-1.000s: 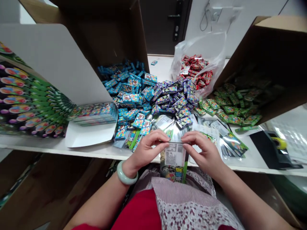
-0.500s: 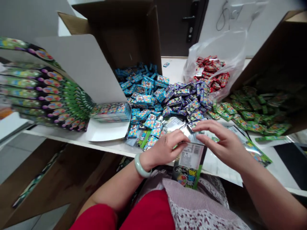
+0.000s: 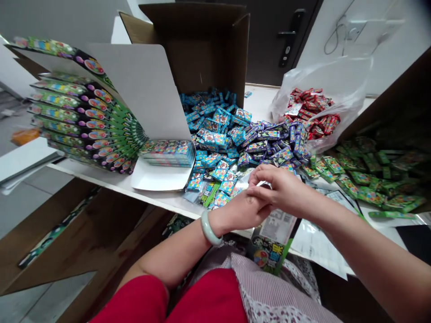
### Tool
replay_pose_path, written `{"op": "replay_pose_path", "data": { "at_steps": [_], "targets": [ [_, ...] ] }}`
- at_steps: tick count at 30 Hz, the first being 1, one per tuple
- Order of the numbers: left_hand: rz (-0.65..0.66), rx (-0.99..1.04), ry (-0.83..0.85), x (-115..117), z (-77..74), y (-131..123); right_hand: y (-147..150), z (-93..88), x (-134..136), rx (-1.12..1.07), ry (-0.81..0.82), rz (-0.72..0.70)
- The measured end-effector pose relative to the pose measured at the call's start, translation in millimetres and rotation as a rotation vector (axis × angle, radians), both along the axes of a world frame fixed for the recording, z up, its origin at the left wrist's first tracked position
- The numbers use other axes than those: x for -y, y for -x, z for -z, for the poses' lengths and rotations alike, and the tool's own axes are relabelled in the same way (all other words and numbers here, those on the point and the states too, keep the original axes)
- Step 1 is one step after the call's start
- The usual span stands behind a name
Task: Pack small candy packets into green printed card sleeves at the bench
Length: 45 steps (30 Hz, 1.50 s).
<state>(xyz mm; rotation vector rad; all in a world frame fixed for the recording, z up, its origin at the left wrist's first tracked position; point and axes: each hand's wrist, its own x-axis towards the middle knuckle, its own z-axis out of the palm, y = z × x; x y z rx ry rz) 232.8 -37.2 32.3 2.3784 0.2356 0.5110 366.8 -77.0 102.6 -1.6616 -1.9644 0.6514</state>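
Barcoded candy card [image 3: 274, 240] lies just below my left hand [image 3: 240, 211], long axis tilted toward my lap; right hand [image 3: 284, 188] crosses over the left, fingers curled narrow, any hold unclear; jade bangle [image 3: 208, 228] on left wrist; blue packets [image 3: 215, 139] heaped beyond, red packets [image 3: 313, 112] bagged

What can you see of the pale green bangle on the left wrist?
The pale green bangle is a thick, rounded, unbroken ring with a smooth, glossy surface like polished jade; no clasp shows. It encircles the wrist of the left hand, sitting just behind the hand, tilted and touching the skin. Only its near arc is visible; the rest is hidden behind the wrist.
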Motion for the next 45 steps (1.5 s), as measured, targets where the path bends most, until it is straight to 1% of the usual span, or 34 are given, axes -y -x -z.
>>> {"op": "replay_pose_path", "data": {
  "at_steps": [3,5,8,10,12,14,16,17,20,23,26,29,34,39,42,45],
  "targets": [
    [0.023,0.048,-0.029,-1.3,3.9,-0.7,-3.8,-1.2,3.1,0.007,-0.052,0.035],
    [0.023,0.050,-0.048,-1.7,4.4,-1.5,-5.7,-4.2,5.3,0.083,-0.076,0.027],
    [0.003,-0.020,-0.098,-1.5,2.3,-3.9,-5.1,-9.5,7.0,0.253,-0.086,0.008],
    [-0.018,-0.098,-0.099,-0.8,0.3,-6.1,-3.8,-12.2,6.9,0.317,-0.070,0.013],
    [-0.032,-0.139,-0.075,0.2,-1.1,-8.3,-3.9,-13.9,6.7,0.306,-0.018,-0.005],
    [-0.044,-0.145,-0.063,1.3,-1.5,-10.0,-6.0,-14.7,7.3,0.245,0.030,-0.035],
    [-0.051,-0.152,-0.074,2.2,-0.9,-10.9,-9.0,-15.2,9.8,0.190,0.049,-0.053],
    [-0.054,-0.160,-0.079,2.6,-0.3,-11.2,-10.4,-15.4,11.6,0.185,0.043,-0.038],
    [-0.042,-0.162,-0.089,3.4,2.5,-12.3,-12.6,-16.9,18.5,0.252,0.015,0.029],
    [-0.008,-0.131,-0.120,4.7,6.3,-15.3,-11.5,-19.0,24.1,0.338,0.019,0.042],
    [-0.056,-0.126,-0.101,7.5,8.7,-19.4,-10.9,-19.5,26.1,0.378,0.048,0.048],
    [-0.113,-0.140,-0.065,10.8,7.5,-22.1,-14.0,-18.2,26.3,0.351,0.074,0.040],
    [-0.089,-0.126,-0.036,13.0,4.3,-22.9,-21.9,-17.5,26.4,0.271,0.103,-0.003],
    [-0.097,-0.155,-0.080,12.2,6.0,-24.1,-29.2,-17.3,25.2,0.104,0.219,-0.001],
    [-0.072,-0.131,-0.098,11.1,5.7,-24.6,-33.8,-15.3,23.8,-0.005,0.228,-0.049],
    [-0.092,-0.128,-0.036,9.5,3.2,-24.4,-34.1,-13.5,24.1,-0.071,0.206,-0.060]
  ]
}}
